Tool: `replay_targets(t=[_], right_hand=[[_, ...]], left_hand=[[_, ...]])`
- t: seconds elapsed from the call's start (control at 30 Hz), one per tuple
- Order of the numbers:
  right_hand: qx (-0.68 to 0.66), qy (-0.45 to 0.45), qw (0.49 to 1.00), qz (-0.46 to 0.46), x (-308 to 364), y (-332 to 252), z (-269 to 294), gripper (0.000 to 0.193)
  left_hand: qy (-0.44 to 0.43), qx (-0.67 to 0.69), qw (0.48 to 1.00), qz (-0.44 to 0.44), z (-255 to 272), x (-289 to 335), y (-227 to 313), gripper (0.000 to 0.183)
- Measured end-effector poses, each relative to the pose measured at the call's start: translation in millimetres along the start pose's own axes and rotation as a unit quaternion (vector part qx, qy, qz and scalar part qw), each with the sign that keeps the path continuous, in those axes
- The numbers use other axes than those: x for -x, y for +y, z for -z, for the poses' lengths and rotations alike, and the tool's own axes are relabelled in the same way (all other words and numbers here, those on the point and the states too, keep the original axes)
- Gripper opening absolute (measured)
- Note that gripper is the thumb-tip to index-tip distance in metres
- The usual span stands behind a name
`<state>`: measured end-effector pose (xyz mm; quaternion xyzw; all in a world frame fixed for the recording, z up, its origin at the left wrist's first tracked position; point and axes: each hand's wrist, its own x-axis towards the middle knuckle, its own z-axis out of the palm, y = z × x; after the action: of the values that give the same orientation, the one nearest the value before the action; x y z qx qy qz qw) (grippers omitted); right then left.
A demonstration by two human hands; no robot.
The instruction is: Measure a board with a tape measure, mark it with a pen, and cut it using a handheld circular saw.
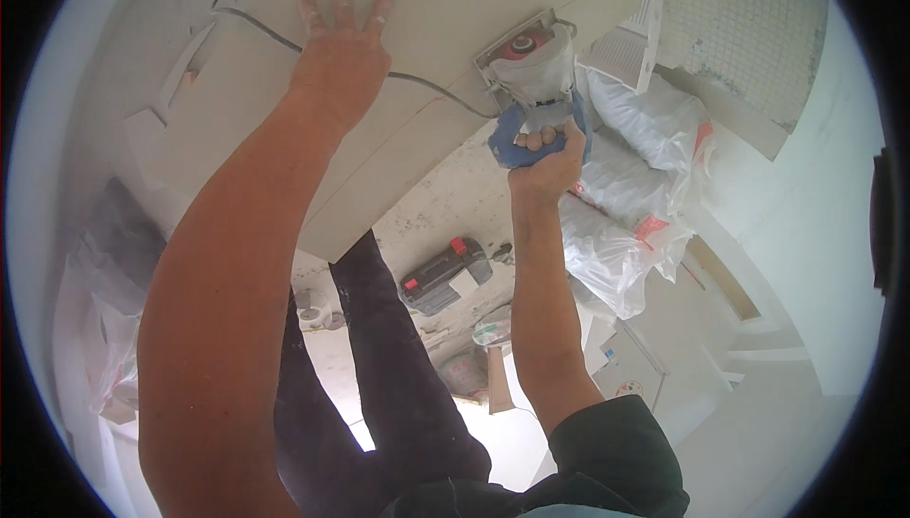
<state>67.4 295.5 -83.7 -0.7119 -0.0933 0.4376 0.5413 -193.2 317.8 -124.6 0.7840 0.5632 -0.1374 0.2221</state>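
A broad, pale beige board takes up the upper middle of the view, set at a slant, with one corner pointing down toward the person's legs. A grey slab with a fine grid pattern is at the upper right, beyond the board. Below that slab, several full bags of clear plastic lie piled together, with reddish patches on them. The person's legs, in dark trousers, come up from the lower edge, and one knee reaches the board's lower corner.

Just right of that knee, a dark grey case with red tabs lies on the dusty floor. A handheld power tool with a blue handle, a grey guard and a reddish round hub stands at the board's right-hand edge; where its cutting part meets the board is hidden. Just beyond it is a white ridged piece, close to the board.

The left hand lies palm down on the board, left of the tool, with three fingers visible and spread wide, their tips whitish with dust. The right hand is wrapped around the blue handle, its fingers curled through the grip. A pale roll lies on the floor left of the knee. Thinnest of all, a dark cord runs from the tool across the board, passes under the left hand and bends away toward the upper left.
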Motion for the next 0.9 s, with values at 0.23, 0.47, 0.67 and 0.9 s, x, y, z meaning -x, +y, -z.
replay_targets(t=[0.23,0.47,0.67,0.9], right_hand=[[0.003,-0.015,1.000,0.008,-1.0,-1.3,2.6,0.013],[-0.004,-0.005,1.000,0.003,1.2,2.3,1.0,0.013],[-0.002,-0.007,1.000,0.004,3.3,3.4,2.1,0.013],[0.006,0.005,1.000,0.015,6.6,3.4,1.3,0.014]], left_hand=[[-0.004,-0.005,1.000,-0.006,-1.5,-1.6,2.4,0.017],[0.004,-0.018,1.000,0.000,-2.9,-0.2,0.5,0.016],[-0.003,-0.014,1.000,-0.005,-1.3,-1.0,-1.1,0.016],[0.015,0.005,1.000,-0.008,-4.9,0.1,0.4,0.016]])
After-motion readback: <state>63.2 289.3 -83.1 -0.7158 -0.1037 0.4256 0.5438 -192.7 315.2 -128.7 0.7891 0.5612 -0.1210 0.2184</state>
